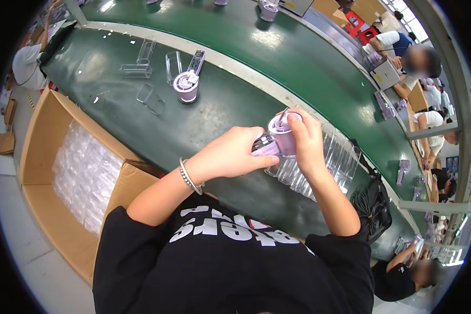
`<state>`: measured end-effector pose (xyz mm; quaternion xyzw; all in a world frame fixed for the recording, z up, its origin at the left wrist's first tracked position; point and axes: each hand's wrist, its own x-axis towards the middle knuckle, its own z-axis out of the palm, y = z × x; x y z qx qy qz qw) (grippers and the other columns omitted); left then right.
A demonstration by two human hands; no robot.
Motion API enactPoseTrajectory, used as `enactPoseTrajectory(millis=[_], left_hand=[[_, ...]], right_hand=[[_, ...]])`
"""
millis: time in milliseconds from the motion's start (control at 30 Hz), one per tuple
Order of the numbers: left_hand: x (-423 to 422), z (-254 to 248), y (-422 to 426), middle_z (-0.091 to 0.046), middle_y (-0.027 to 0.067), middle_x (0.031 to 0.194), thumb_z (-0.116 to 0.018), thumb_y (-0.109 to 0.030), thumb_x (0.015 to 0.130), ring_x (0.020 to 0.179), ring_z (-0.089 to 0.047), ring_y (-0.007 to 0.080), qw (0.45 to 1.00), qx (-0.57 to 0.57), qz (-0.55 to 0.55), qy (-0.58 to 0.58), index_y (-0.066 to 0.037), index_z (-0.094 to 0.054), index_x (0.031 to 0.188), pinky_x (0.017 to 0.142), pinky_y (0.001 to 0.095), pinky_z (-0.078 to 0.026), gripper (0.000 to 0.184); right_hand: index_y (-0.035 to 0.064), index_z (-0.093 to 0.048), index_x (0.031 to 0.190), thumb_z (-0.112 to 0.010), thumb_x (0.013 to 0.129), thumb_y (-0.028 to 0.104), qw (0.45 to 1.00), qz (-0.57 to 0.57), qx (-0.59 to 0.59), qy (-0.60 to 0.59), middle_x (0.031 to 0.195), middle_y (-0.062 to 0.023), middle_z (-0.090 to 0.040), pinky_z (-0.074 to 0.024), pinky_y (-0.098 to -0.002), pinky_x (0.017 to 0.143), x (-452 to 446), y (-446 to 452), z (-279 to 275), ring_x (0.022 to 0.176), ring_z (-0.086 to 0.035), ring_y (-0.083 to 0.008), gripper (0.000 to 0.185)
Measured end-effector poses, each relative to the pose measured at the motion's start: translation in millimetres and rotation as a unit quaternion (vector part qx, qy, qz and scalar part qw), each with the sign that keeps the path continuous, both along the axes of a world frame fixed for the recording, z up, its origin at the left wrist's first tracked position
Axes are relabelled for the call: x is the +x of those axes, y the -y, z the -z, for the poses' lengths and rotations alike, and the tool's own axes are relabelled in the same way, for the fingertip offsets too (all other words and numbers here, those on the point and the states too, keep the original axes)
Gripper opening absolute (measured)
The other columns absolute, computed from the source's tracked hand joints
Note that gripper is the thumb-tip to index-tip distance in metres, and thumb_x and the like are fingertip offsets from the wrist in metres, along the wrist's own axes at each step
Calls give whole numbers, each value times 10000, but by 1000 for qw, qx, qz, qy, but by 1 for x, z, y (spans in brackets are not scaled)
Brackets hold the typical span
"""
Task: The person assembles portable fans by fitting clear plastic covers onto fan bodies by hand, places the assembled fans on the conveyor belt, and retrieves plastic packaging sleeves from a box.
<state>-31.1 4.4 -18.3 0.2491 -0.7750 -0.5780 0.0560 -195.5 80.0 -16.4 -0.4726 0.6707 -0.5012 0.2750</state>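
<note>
Ref. landmark: box (38, 157), cardboard, w/ clear wrapped plastic (83, 175) inside.

Unit (284, 142), lilac, is held up over bench (102, 118), R of box & well apart from it.

L hand (234, 152): fingers narrow, clasping unit's dark-faced handle, thumb on near side. R hand (307, 137): fingers curled round unit's cup end, thumb at its top rim. Thin dark item at rim: too small to ID. Bracelet (188, 176) on L wrist, btwn box & unit.

2nd unit (187, 93) stands on bench beyond box, to its R; cup upright, handle pointing away from box, white piece on top. Loose covers (137, 71), clear, lie near 2nd unit, mostly on its box side.

Cover row (327, 162), clear, lies on bench R of box, past held unit, partly hidden by R forearm. Black bag (374, 212) is farther R of box, beside row; contact: can't tell.

Belt (246, 39) runs past bench, on side away from box, w/ more units (403, 171). Co-workers (395, 277) at far R of box; hand details too small to tell.
</note>
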Motion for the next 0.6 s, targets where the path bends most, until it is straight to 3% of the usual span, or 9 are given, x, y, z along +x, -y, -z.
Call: enactPoseTrajectory(millis=[100, 167, 200, 233, 300, 433, 533, 567, 600], left_hand=[[3, -6, 7, -639, 184, 767, -716, -360, 767, 716, -640, 291, 999, -5, 30, 17, 23, -572, 907, 683, 364, -495, 433], [5, -18, 0, -635, 191, 764, -713, -353, 769, 713, -639, 295, 999, -4, 34, 26, 25, -549, 908, 681, 365, -496, 435], [6, -29, -2, -632, 210, 773, -698, -362, 781, 739, -643, 330, 995, 70, 47, 57, 27, -528, 901, 685, 387, -494, 441], [6, -25, -3, -632, 210, 773, -698, -362, 781, 739, -643, 330, 995, 67, 49, 55, 27, -528, 901, 685, 387, -494, 441], [5, -13, -3, -630, 223, 785, -678, -377, 796, 761, -638, 365, 997, -75, 2, -10, 32, -522, 888, 689, 409, -491, 448], [7, -14, 7, -623, 242, 800, -671, -390, 796, 773, -624, 394, 995, -98, 20, 11, 35, -519, 885, 697, 429, -484, 460], [11, -14, 12, -635, 192, 768, -666, -401, 810, 767, -655, 329, 994, -90, 40, 36, 18, -537, 902, 683, 394, -501, 447], [12, -14, 15, -636, 147, 768, -646, -404, 836, 756, -660, 278, 997, 35, 50, 51, 5, -541, 936, 676, 364, -510, 434], [14, -15, 17, -637, 101, 767, -626, -407, 862, 745, -664, 227, 984, 158, 58, 66, -7, -544, 970, 668, 334, -518, 422]], right_hand=[[-37, -620, 929, -570, 885, 254, 1000, 1, -14, 6, 781, -78, -646, -466, -271, 678, 3, -4, 2, 725, -572, -109, 299], [-40, -622, 921, -559, 893, 253, 996, -36, -16, 75, 785, -61, -646, -463, -263, 676, -3, -2, 2, 720, -567, -102, 300], [-39, -624, 918, -557, 895, 252, 992, -66, -9, 110, 791, -52, -645, -462, -255, 673, -9, 1, 4, 722, -565, -95, 299], [-39, -624, 918, -557, 895, 252, 992, -65, -11, 108, 791, -52, -645, -462, -255, 673, -9, 3, 3, 722, -565, -95, 299], [-43, -619, 942, -468, 898, 307, 995, -71, -5, 70, 815, -66, -645, -469, -254, 726, -6, 7, 0, 759, -601, -122, 384], [-25, -620, 962, -550, 880, 251, 995, -39, -35, 81, 822, -61, -636, -463, -262, 726, 4, 3, 8, 776, -573, -108, 296], [-18, -593, 1052, -553, 875, 259, 985, -76, 2, 157, 869, -73, -636, -463, -266, 762, 2, 2, 7, 823, -576, -113, 331], [-23, -553, 1152, -534, 843, 398, 983, -99, 41, 150, 928, -77, -641, -468, -259, 797, 0, 1, 3, 854, -602, -128, 522], [-21, -549, 1161, -559, 830, 385, 986, -123, 64, 97, 957, -82, -639, -468, -267, 807, -5, 1, 2, 875, -602, -136, 524]])
